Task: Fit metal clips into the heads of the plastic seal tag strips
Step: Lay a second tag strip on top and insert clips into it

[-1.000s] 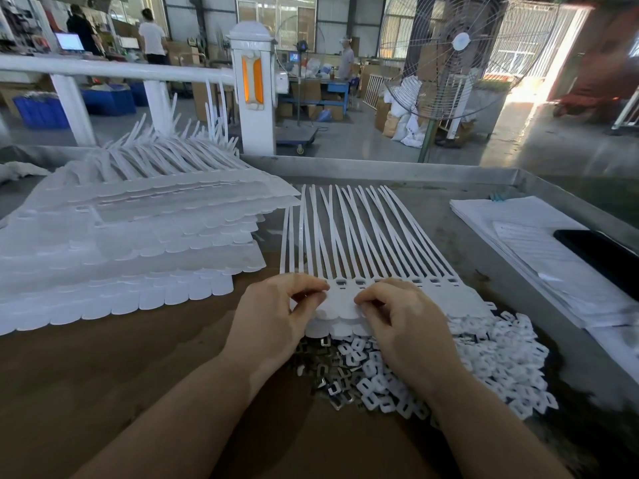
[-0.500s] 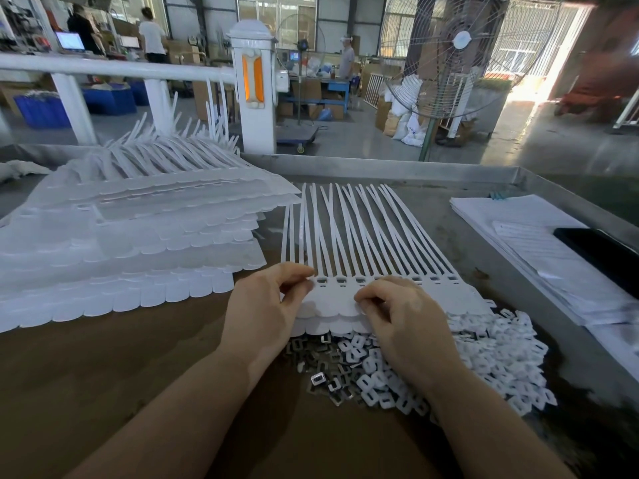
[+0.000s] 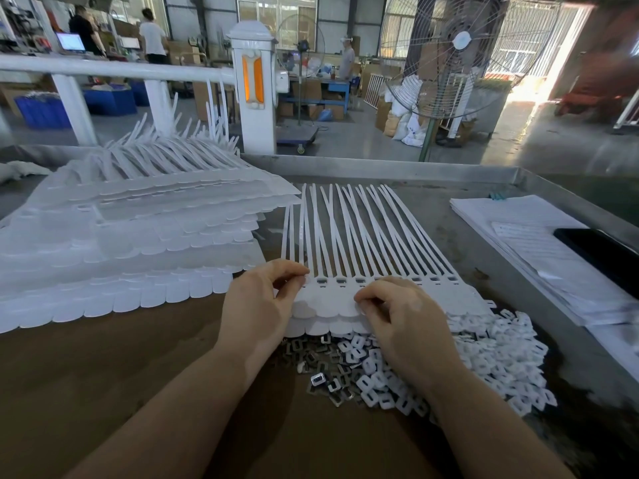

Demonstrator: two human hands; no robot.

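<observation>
Your left hand point(image 3: 257, 305) has shifted to the sheet's left edge, pinching the seal tag strips point(image 3: 349, 271); right hand point(image 3: 403, 316) stays curled, pinching the heads; brown table point(image 3: 103, 375), factory floor beyond

Two bare hands work at a brown table. The left hand point(image 3: 257, 305) pinches the left end of a joined sheet of white seal tag strips point(image 3: 349, 243) at frame center, tails fanning toward the top. The right hand point(image 3: 408, 319), fingers curled, presses on the sheet's heads. Below lie metal clips point(image 3: 325, 375) and white plastic pieces point(image 3: 498, 354). A taller stack of strips point(image 3: 121, 236) fills the left.
</observation>
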